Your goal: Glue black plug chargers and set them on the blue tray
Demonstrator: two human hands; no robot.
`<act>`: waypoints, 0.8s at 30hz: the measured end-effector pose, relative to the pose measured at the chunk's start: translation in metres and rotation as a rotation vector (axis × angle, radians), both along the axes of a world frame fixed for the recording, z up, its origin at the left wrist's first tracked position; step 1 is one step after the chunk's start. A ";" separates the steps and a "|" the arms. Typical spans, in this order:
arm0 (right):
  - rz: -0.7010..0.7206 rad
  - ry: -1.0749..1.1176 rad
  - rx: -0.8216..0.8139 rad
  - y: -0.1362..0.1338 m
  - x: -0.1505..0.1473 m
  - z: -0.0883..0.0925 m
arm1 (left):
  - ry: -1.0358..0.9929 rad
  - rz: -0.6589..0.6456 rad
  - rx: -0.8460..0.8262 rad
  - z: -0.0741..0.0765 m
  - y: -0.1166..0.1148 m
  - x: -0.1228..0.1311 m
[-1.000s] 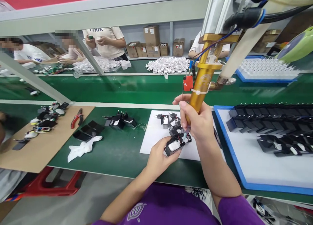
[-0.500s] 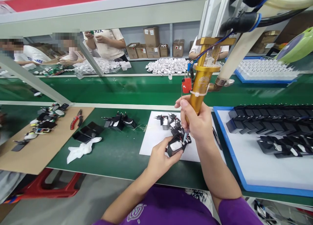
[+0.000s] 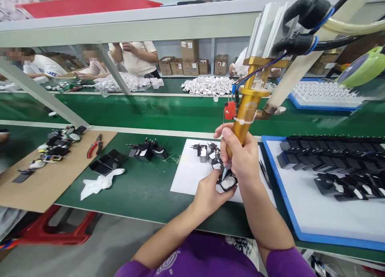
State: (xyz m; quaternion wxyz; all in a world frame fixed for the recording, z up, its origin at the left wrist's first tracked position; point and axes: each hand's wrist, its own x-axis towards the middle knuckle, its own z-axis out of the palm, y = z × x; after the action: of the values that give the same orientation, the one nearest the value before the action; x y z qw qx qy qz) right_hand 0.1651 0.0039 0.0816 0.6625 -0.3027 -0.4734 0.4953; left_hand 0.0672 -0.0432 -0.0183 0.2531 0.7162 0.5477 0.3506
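My right hand [image 3: 240, 154] is closed around the lower barrel of a gold glue dispenser [image 3: 244, 116], whose red switch [image 3: 230, 110] sits just above my fingers. Its pale blue nozzle tip [image 3: 224, 173] points down at the inner edge of a black plug adapter housing [image 3: 229, 183] with a white face. My left hand [image 3: 209, 190] grips that housing between thumb and fingers, over the front of a white sheet [image 3: 188, 170]. Part of the housing is hidden by my hands. Several more black adapters [image 3: 202, 152] with exposed wires lie on the sheet behind it.
At right, a blue-rimmed tray [image 3: 296, 218] holds rows of black housings [image 3: 331, 156]. Tweezers [image 3: 265, 174] lie beside the sheet. To the left are black adapters [image 3: 147, 149], a white cloth [image 3: 102, 183], open black cases [image 3: 108, 161] and red pliers [image 3: 94, 146] on cardboard [image 3: 30, 192]. Co-workers sit across.
My left hand has shifted right with the adapter housing and turned it. The nozzle tip now meets the housing's left side. My right hand keeps its grip on the dispenser.
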 end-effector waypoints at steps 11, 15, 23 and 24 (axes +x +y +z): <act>0.042 -0.025 0.045 -0.002 0.002 0.001 | -0.060 0.001 0.038 0.000 -0.004 0.002; 0.057 -0.006 0.076 0.000 0.004 0.000 | -0.031 0.003 0.007 -0.004 -0.005 -0.006; 0.045 0.049 0.095 0.006 0.006 -0.004 | 0.085 0.379 0.134 0.013 0.060 -0.091; 0.038 0.047 0.099 0.007 0.006 -0.004 | 0.089 0.421 0.128 0.014 0.074 -0.100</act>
State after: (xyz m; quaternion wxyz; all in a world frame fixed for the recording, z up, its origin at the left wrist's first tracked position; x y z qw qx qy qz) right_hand 0.1714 0.0107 0.0776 0.6781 -0.2488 -0.4872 0.4908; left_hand -0.0327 0.0312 -0.0045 0.1041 0.6156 0.6724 0.3976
